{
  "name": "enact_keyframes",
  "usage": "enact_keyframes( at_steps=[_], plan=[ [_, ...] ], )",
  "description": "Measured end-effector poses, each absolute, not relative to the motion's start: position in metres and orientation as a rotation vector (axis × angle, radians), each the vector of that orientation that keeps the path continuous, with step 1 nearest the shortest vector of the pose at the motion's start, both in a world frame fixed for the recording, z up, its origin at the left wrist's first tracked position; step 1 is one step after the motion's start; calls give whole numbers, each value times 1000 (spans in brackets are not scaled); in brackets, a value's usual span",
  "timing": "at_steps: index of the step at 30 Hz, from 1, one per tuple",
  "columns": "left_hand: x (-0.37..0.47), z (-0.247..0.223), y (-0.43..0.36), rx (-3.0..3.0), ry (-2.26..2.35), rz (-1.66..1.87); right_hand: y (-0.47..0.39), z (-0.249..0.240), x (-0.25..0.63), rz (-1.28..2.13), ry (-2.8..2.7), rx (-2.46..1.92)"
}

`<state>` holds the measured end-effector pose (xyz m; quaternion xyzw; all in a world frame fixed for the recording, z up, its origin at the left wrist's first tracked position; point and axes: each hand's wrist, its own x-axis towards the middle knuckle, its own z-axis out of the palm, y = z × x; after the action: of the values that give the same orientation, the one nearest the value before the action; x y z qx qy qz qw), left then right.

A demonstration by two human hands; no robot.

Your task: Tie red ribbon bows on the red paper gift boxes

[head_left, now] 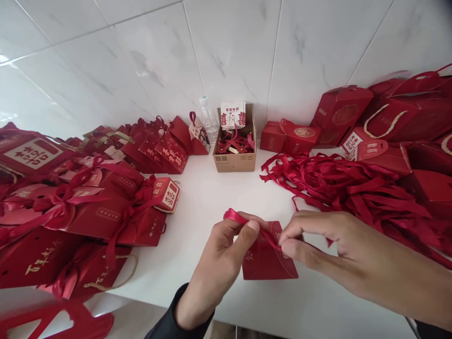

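In the lower centre of the frame, the left hand (226,249) has its thumb closed against the index finger, and a crimson satin ribbon (235,215) is pinched between them; a loop of it stands out above the knuckles. The right hand (328,245), coming from the lower right, has thumb and index finger brought together at the other part of this ribbon; the exact grip is covered by the fingertips. The other fingers of the right hand are curled and partly hidden.

Under both hands, on the white table (197,202), is a red gift box (270,266) with gold print. Its upper part is covered by the hands, so the print cannot be read fully, and how the ribbon passes through it I cannot tell.

At the right, a heap of loose red ribbons (339,181) runs behind the right forearm, which hides its lower part. In the upper centre stands an open cardboard carton (235,163) holding red scraps, hard to make out singly, and a white printed box (233,115). A clear plastic bottle (208,120) is just beside it. The finished-looking red boxes (113,207) at the left overlap, and the frame edge cuts some.
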<state>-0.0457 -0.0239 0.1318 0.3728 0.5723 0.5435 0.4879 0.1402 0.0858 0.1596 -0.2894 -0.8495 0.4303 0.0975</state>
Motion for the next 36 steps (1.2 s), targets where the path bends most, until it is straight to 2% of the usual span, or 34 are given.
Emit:
enact_keyframes(
  at_steps=[4, 7, 11, 20, 29, 36],
  plan=[
    [-48, 128, -25, 1103, 1488, 1294, 85, 150, 133, 1318, -2436, -909],
    [-47, 117, -24, 1528, 1679, 1424, 86, 141, 124, 1400, -2387, -881],
    [-43, 104, -20, 1940, 1704, 1589, 84, 139, 120, 1610, -2338, -810],
    [-38, 96, -32, 1798, 1787, 1627, 83, 138, 132, 1517, -2264, -918],
    [-43, 89, -57, 1863, 1977, 1555, 77, 139, 156, 1106, -2316, -1011],
    [-47, 86, -80, 1262, 2079, 1387, 96, 112, 177, 902, -2352, -1242]
  ],
)
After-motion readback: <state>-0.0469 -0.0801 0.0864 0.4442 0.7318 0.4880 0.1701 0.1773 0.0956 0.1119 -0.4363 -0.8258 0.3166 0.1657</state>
